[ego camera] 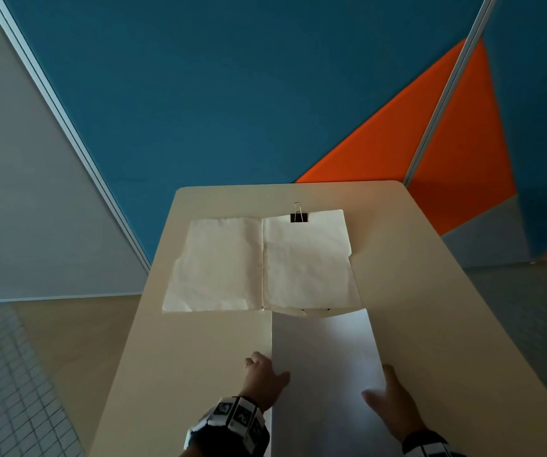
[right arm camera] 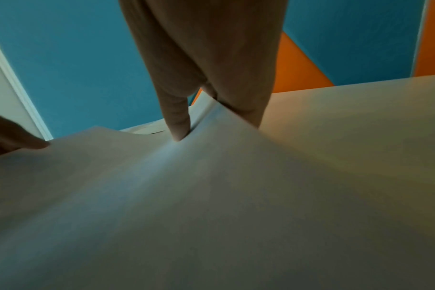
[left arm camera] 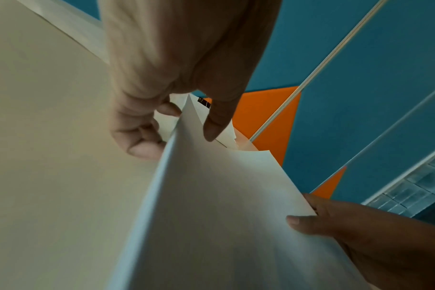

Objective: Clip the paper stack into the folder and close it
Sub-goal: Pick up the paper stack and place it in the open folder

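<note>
Pale beige rectangular table (ego camera: 430, 291) with rounded far corners, set before blue wall panels (ego camera: 232, 94) bearing orange triangular sections (ego camera: 463, 143); a grey wall (ego camera: 18, 176) stands at the left. Open cream manila folder (ego camera: 219, 265), creased and worn, lying flat across the far half of the table, its spine running near to far at the centre. White paper stack (ego camera: 324, 364), long and rectangular, on the near half of the table toward the right, its far edge reaching the near edge of the folder's right leaf; from the wrist views the stack is bowed and partly raised from the table rather than lying flat. Left hand (ego camera: 265, 377) at the stack's left edge, thumb on top of the sheets and fingers (left arm camera: 142, 149) curled beneath, so that its grip is closed around that edge. Right hand (ego camera: 394, 404) at the stack's right edge, thumb (left arm camera: 301, 221) pressed on the upper face and the other fingers under the sheets, likewise gripping the paper. Black-and-white patterned wrist bands (ego camera: 232, 420) on both forearms. Small black binder clip (ego camera: 298, 216) with silver wire handles, clamped on the far edge of the folder's right leaf, well apart from both hands.
</note>
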### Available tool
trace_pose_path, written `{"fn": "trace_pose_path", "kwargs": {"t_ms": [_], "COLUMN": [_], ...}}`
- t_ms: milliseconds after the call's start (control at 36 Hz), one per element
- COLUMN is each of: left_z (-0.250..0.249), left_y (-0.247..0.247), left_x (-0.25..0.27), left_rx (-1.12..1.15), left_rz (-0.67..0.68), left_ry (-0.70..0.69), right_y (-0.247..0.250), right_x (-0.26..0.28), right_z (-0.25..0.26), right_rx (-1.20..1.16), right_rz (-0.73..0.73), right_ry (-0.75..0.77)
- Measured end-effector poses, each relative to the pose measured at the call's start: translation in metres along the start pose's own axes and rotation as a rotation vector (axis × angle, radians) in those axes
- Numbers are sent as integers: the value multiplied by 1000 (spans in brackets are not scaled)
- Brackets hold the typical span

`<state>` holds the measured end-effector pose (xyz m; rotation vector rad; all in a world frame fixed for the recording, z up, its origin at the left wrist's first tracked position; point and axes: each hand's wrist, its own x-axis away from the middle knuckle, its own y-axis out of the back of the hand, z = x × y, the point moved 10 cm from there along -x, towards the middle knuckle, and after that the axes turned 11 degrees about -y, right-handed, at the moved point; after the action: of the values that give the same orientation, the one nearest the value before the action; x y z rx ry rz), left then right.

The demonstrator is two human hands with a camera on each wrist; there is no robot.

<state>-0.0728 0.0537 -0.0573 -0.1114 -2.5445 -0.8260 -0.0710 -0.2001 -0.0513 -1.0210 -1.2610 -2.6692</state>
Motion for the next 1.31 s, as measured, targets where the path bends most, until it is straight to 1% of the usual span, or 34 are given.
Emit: {"fn": "trace_pose_path", "kwargs": {"t_ms": [56, 139, 222, 278, 389, 444, 528, 583, 639, 722, 861, 972, 1111, 1250, 1306], "left_z": [-3, -5, -11, -19, -30, -42, -62, -77, -93, -118, -165, -183, -182, -164, -156], "left_y": [1, -1, -3, -4, -3, 1, 19, 35, 53, 85, 133, 157, 154, 137, 129], "left_x": [0, -1, -2, -4, -9, -15, -24, -31, -39, -56, -79, -101, -132, -153, -161], "left_rx": [69, 234, 379, 475, 715, 795, 871, 894, 884, 816, 733, 663, 645, 650, 690], "left_rz": [-16, -29, 2, 40, 109, 141, 122, 87, 33, -72, -172, -278, -287, -250, -213], "left_ry": [-15, -13, -51, -103, -84, -126, -197, -237, -271, -327, -452, -502, -476, -441, -409], "right_y": [-1, -5, 2, 11, 35, 47, 62, 71, 81, 95, 120, 129, 117, 96, 90], "right_x": [-3, -10, -14, -11, -6, -7, -16, -22, -24, -27, -42, -62, -96, -128, -134], "right_z": [-4, -15, -10, 1, 34, 51, 77, 95, 118, 152, 200, 224, 230, 215, 212], "right_rx": [-89, -229, -297, -314, -341, -357, -324, -353, -402, -469, -571, -608, -603, -583, -575], "right_rz": [32, 97, 85, 74, 24, 1, -53, -78, -67, -56, -72, -108, -99, -63, -30], "right_ry": [4, -35, 13, 72, 208, 248, 316, 362, 394, 443, 514, 535, 488, 394, 396]}}
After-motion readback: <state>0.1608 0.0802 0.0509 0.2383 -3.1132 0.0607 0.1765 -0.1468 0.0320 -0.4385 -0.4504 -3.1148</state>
